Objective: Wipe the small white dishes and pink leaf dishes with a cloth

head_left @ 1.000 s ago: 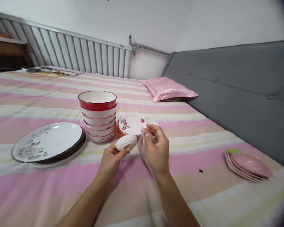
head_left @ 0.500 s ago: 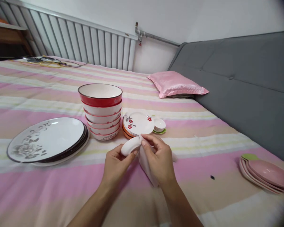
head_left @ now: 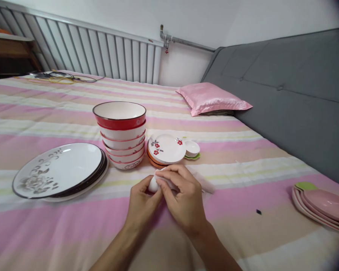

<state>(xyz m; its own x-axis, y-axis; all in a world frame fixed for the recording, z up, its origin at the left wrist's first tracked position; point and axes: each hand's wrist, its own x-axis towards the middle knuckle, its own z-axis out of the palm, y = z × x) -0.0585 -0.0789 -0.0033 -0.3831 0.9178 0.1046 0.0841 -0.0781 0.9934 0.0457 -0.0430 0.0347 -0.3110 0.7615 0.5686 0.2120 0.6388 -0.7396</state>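
Small white dish [head_left: 153, 186], mostly hidden by fingers, is held at the centre, just above the striped bedspread [head_left: 101, 241]. Taking twelve o'clock as straight away from the person, the left hand [head_left: 143, 199] clamps it from its seven o'clock side, thumb and fingers closed on it. The right hand [head_left: 183, 195] meets it at four o'clock, fingers pinched around a pale cloth [head_left: 205, 183] against the dish — the cloth's loose end trails out towards three. Near one o'clock lie flowered plates [head_left: 169, 148] over an orange-rimmed piece, with a stack of tiny dishes [head_left: 192, 148] just beside them. Nested bowls [head_left: 120, 145], the top one red outside, stand at eleven; large oval plates [head_left: 59, 169] are piled at nine to ten. Well apart at three are pink dishes [head_left: 327, 205] — a small dark object [head_left: 258, 212] lies nearer. A pink pillow [head_left: 213, 98] rests farther off towards one.
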